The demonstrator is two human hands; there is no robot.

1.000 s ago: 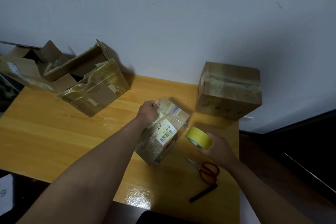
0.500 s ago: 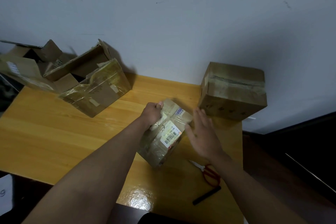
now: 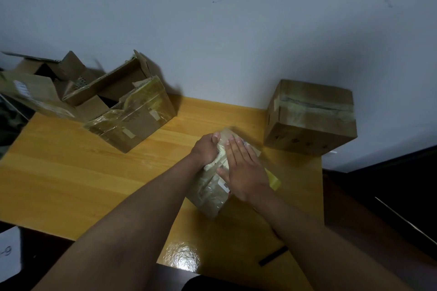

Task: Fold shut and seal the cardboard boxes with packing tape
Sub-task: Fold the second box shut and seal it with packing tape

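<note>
A small cardboard box (image 3: 210, 192) wrapped in clear tape, with a barcode label, lies tilted on the wooden table (image 3: 71, 172). My left hand (image 3: 205, 149) grips its far left edge, fingers curled over the top. My right hand (image 3: 243, 170) lies flat on the box's top, fingers straight and pressing down. A yellow roll of packing tape (image 3: 274, 179) peeks out just right of my right hand, mostly hidden. A sealed cardboard box (image 3: 312, 120) stands at the back right against the wall.
Open cardboard boxes (image 3: 127, 113) with raised flaps are piled at the back left. A black stick-like object (image 3: 272, 258) lies near the table's front right edge. The table ends just right of the sealed box. The scissors are hidden behind my right forearm.
My right hand set the yellow tape roll down, then moved left onto the top of the small box. My left hand kept its grip on the box.
</note>
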